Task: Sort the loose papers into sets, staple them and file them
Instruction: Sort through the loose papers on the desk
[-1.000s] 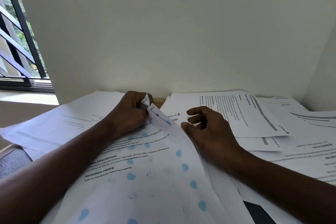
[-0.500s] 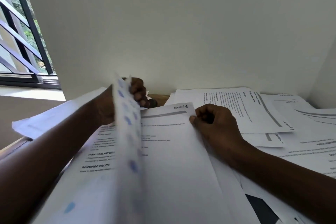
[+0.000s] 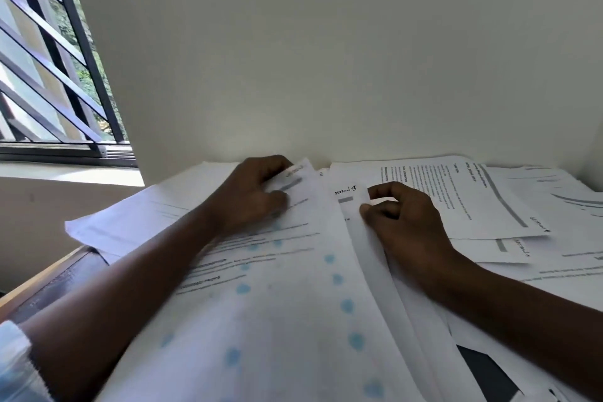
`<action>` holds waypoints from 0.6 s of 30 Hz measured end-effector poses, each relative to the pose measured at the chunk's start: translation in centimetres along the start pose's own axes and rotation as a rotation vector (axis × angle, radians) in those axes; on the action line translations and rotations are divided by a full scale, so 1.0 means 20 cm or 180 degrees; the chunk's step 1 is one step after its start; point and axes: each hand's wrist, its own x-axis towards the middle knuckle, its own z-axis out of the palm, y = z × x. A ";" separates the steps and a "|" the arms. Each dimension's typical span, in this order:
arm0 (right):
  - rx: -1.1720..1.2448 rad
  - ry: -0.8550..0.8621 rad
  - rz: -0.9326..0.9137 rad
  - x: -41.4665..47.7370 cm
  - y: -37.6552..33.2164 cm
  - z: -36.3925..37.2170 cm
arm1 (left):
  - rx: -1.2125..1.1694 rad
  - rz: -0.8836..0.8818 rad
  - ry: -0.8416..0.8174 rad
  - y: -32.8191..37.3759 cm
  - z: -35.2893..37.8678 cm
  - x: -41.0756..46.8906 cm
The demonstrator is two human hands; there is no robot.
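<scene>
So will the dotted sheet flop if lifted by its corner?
Likely floppy: the dotted sheet curls where the left hand pinches it. Probably light: that pinch raises its corner. May slide over the sheet beneath, pinched by the right hand.

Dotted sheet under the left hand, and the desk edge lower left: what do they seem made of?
Dotted sheet: thin matte paper; its corner curls in the left hand, and the blue dots seem to show through. Lower sheet, pinched by the right hand: same paper. Desk edge: probably wood or laminate, brown with a lighter strip.
</scene>
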 end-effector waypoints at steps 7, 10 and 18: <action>0.0013 -0.0112 0.0071 0.00 -0.01 0.00 | 0.0045 -0.0042 -0.0416 0.07 0.06 -0.02; 0.0026 -0.0144 0.0078 -0.01 -0.01 0.00 | -0.0280 -0.0177 -0.0348 0.05 0.04 -0.02; -0.0060 -0.0404 0.0063 -0.02 -0.02 -0.01 | -0.1247 -0.0326 0.0377 0.01 0.06 0.00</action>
